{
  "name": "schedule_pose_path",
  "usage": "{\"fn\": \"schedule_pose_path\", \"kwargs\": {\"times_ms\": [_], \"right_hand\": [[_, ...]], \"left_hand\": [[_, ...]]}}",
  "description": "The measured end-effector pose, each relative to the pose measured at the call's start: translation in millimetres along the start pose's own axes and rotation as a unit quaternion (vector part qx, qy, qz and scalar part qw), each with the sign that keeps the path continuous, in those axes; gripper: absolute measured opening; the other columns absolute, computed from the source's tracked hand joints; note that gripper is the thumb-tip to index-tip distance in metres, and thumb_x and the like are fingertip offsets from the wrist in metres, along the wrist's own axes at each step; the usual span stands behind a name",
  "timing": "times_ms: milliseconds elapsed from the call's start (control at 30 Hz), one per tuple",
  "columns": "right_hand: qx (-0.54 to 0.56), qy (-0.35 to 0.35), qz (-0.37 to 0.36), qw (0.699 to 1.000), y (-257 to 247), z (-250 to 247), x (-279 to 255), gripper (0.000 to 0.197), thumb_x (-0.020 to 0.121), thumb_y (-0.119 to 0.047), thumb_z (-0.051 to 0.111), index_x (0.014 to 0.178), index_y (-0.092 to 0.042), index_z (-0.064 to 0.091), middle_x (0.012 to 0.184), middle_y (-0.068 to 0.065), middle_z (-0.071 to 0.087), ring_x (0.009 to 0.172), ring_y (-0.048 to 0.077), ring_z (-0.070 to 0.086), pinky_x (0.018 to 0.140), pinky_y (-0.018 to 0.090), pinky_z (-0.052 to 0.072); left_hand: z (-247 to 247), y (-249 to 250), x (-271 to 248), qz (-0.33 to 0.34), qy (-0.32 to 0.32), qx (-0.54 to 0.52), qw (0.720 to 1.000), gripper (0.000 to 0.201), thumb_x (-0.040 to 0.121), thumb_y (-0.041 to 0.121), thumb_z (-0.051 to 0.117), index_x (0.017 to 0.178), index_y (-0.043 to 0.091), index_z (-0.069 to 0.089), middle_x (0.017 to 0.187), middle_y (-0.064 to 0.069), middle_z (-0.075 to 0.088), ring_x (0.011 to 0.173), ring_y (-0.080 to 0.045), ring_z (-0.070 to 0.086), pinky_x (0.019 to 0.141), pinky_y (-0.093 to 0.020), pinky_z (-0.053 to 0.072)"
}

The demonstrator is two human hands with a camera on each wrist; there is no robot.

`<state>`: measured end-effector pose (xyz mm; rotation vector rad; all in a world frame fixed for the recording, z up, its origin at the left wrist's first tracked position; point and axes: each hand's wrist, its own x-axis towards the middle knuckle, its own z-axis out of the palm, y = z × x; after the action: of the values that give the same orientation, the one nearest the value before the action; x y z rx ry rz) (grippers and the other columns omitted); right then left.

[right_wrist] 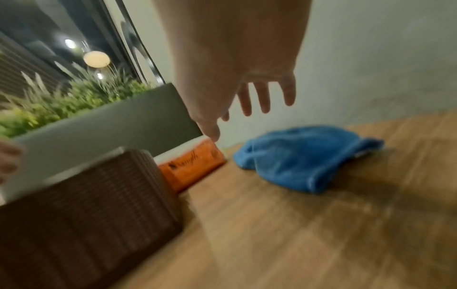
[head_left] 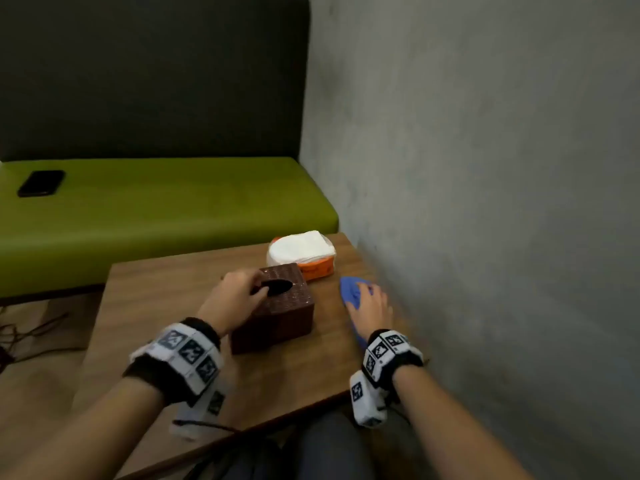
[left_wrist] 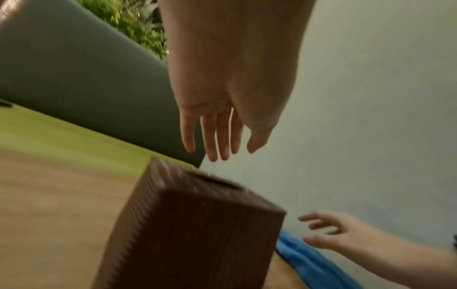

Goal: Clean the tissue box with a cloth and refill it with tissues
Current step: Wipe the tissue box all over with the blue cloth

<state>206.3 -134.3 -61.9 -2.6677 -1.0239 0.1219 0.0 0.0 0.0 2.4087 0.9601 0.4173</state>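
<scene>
Hovering above the blue cloth (head_left: 349, 295), the right hand (head_left: 370, 303) spreads loosely.

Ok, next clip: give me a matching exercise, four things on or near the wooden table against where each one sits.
Things:
1. brown woven tissue box
2. blue cloth
3. orange pack of white tissues
4. black phone

Places:
A. on the green bench seat
B. at the table's far edge, behind the box
C. middle of the table, under the open left hand
D. beside the wall, under the open right hand

Pairs: 1-C, 2-D, 3-B, 4-A
</scene>
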Motion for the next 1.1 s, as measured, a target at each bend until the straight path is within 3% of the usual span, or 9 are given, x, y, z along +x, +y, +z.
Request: {"fn": "schedule_pose_path", "kwargs": {"times_ms": [133, 233, 367, 500, 633, 767, 867, 967, 1100], "right_hand": [[-0.047, -0.054, 0.041, 0.997, 2, 36, 6, 0.06, 0.093, -0.043, 0.047, 0.145, -0.028, 0.02, 0.155, 0.007, 0.014, 0.14, 0.033, 0.016, 0.11, 0.053, 0.021], [-0.082, -0.055, 0.041, 0.994, 12, 50, 15, 0.063, 0.093, -0.049, 0.042, 0.147, -0.031, 0.012, 0.157, 0.007, 0.007, 0.137, 0.036, 0.02, 0.108, 0.05, 0.026], [-0.068, -0.046, 0.016, 0.997, 18, 57, 23, 0.063, 0.097, -0.038, 0.041, 0.148, -0.026, 0.008, 0.151, 0.012, 0.022, 0.126, 0.034, 0.036, 0.098, 0.042, 0.04], [-0.058, -0.055, -0.025, 0.997, 10, 59, 6, 0.056, 0.097, -0.024, 0.043, 0.146, -0.02, 0.018, 0.139, 0.013, 0.033, 0.112, 0.032, 0.05, 0.081, 0.038, 0.047], [0.133, 0.022, -0.002, 0.991, -1, 46, -16, 0.055, 0.097, -0.026, 0.042, 0.147, -0.018, 0.019, 0.127, 0.013, 0.043, 0.104, 0.031, 0.054, 0.083, 0.036, 0.043], [0.158, 0.167, -0.147, 0.962, -50, 36, -30, 0.043, 0.093, -0.025, 0.046, 0.135, -0.016, 0.044, 0.099, 0.009, 0.047, 0.089, 0.018, 0.041, 0.076, 0.031, 0.041], [0.154, 0.135, -0.219, 0.954, -67, 36, -31, 0.034, 0.088, -0.01, 0.057, 0.122, -0.008, 0.058, 0.108, 0.017, 0.05, 0.101, 0.028, 0.047, 0.084, 0.044, 0.05], [0.04, 0.118, -0.327, 0.937, -53, 36, -39, 0.041, 0.079, -0.003, 0.067, 0.12, -0.004, 0.059, 0.13, 0.02, 0.052, 0.115, 0.032, 0.046, 0.093, 0.041, 0.049], [-0.02, 0.067, -0.379, 0.923, -26, 16, -31, 0.049, 0.069, 0.009, 0.072, 0.115, -0.005, 0.062, 0.127, 0.016, 0.059, 0.098, 0.035, 0.058, 0.082, 0.042, 0.056]], "left_hand": [[49, 9, 11, -0.024, -0.031, -0.013, 0.999, 0.042, 0.087, 0.039, 0.056, 0.118, 0.011, 0.054, 0.119, -0.01, 0.056, 0.113, -0.026, 0.052, 0.097, -0.039, 0.044], [62, -3, 16, -0.022, -0.021, 0.047, 0.998, 0.056, 0.084, 0.055, 0.051, 0.124, 0.016, 0.05, 0.124, -0.005, 0.056, 0.116, -0.022, 0.051, 0.102, -0.037, 0.039], [66, -3, 12, 0.029, -0.064, 0.101, 0.992, 0.073, 0.077, 0.069, 0.047, 0.133, 0.023, 0.038, 0.132, 0.0, 0.053, 0.122, -0.019, 0.048, 0.103, -0.036, 0.034], [64, -7, 13, 0.043, -0.072, 0.092, 0.992, 0.069, 0.08, 0.057, 0.056, 0.137, 0.023, 0.036, 0.135, -0.001, 0.054, 0.121, -0.017, 0.052, 0.1, -0.031, 0.04], [62, -6, 14, 0.038, -0.059, 0.058, 0.996, 0.071, 0.075, 0.054, 0.064, 0.137, 0.028, 0.041, 0.138, 0.004, 0.052, 0.125, -0.014, 0.05, 0.1, -0.029, 0.039], [66, -7, 12, 0.037, -0.038, 0.039, 0.998, 0.069, 0.071, 0.054, 0.068, 0.132, 0.029, 0.048, 0.134, 0.005, 0.057, 0.121, -0.014, 0.054, 0.096, -0.031, 0.044], [64, -8, 10, 0.035, -0.03, 0.013, 0.999, 0.054, 0.07, 0.054, 0.067, 0.118, 0.031, 0.06, 0.112, 0.004, 0.07, 0.103, -0.017, 0.063, 0.082, -0.034, 0.051], [62, -10, 12, 0.032, -0.034, -0.002, 0.999, 0.043, 0.07, 0.052, 0.068, 0.105, 0.028, 0.066, 0.097, 0.002, 0.073, 0.091, -0.019, 0.066, 0.074, -0.035, 0.051], [58, -6, 11, 0.044, -0.068, 0.012, 0.997, 0.057, 0.068, 0.051, 0.072, 0.119, 0.03, 0.061, 0.113, 0.003, 0.07, 0.105, -0.017, 0.062, 0.086, -0.031, 0.047]]}}
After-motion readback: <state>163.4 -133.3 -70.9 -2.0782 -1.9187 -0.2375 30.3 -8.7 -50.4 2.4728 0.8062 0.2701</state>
